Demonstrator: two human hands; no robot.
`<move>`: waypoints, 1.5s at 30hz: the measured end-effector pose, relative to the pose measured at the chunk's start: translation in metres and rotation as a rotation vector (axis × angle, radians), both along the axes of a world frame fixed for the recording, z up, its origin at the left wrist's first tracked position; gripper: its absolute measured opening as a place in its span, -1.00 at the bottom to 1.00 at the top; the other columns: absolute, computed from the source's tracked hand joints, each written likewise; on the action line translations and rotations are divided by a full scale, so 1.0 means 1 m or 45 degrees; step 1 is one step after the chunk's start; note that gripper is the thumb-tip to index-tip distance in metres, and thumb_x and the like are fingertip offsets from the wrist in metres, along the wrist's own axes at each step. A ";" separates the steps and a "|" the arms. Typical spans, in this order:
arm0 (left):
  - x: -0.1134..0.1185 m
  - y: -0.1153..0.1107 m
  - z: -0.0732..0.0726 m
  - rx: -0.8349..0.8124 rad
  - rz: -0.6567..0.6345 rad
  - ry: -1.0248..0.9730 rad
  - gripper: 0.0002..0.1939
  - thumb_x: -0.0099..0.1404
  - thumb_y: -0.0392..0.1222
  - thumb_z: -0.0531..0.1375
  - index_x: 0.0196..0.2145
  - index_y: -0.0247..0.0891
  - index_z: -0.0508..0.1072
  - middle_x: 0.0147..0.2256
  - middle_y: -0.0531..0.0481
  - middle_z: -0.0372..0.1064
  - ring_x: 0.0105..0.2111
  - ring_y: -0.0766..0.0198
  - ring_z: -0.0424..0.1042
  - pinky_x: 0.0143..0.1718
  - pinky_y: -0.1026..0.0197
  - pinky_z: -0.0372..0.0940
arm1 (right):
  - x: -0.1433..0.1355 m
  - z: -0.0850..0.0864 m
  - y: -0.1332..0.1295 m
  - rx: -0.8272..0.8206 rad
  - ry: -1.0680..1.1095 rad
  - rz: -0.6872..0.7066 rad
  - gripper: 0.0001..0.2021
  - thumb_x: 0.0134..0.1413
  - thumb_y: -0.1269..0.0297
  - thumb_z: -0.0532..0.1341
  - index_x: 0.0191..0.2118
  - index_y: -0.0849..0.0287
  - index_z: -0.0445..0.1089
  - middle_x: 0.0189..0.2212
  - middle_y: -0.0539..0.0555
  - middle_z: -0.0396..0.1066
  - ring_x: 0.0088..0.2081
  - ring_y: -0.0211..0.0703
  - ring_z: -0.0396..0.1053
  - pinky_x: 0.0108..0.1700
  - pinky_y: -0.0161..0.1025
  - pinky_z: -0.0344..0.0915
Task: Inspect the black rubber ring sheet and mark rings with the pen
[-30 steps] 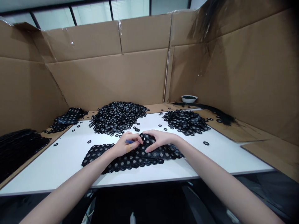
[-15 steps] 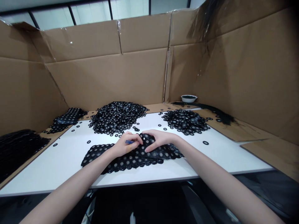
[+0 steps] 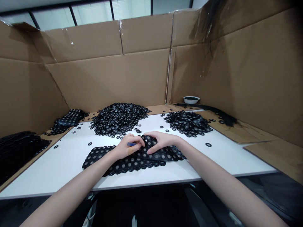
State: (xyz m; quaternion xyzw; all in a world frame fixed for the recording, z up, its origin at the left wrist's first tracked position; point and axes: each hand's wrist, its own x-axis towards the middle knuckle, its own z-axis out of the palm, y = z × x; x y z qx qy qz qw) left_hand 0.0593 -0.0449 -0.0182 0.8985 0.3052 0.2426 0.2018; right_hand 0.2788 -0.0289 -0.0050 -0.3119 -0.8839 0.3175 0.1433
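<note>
A black sheet of joined rings with pale round centres [image 3: 127,165] lies folded near the front edge of the white board. My left hand [image 3: 129,146] is closed at the sheet's raised middle, with a small blue item [image 3: 131,144] between its fingers; the fingertips meet the rings. Just to the right, my right hand [image 3: 159,142] holds the raised part of the sheet between thumb and fingers. What exactly the left fingertips pinch is too small to tell.
Two heaps of loose black rings, a large one [image 3: 118,118] and a smaller one [image 3: 188,123], lie behind the hands. Stacked dark sheets [image 3: 21,151] are at left. A white bowl [image 3: 191,100] and black strands [image 3: 220,114] are back right. Cardboard walls [image 3: 109,78] surround the board [image 3: 47,167].
</note>
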 end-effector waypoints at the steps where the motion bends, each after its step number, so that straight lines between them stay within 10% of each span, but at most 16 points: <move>1: 0.000 0.000 0.000 0.002 -0.003 0.000 -0.78 0.26 -0.22 0.03 -0.32 -0.23 0.47 -0.43 0.07 0.40 -0.33 0.30 0.25 -0.18 0.29 0.10 | 0.000 0.000 0.000 0.000 0.002 0.002 -0.49 -0.26 -0.02 0.32 -0.13 0.12 0.32 -0.13 0.00 0.35 -0.11 -0.06 0.28 -0.08 -0.26 0.17; 45: 0.000 0.001 0.000 -0.009 0.003 0.009 -0.78 0.26 -0.21 0.02 -0.32 -0.22 0.47 -0.42 0.06 0.39 -0.31 0.29 0.25 -0.17 0.28 0.11 | 0.000 0.000 0.000 -0.026 -0.008 -0.012 -0.47 -0.25 -0.03 0.32 -0.12 0.12 0.31 -0.12 0.01 0.34 -0.10 -0.04 0.28 -0.06 -0.24 0.17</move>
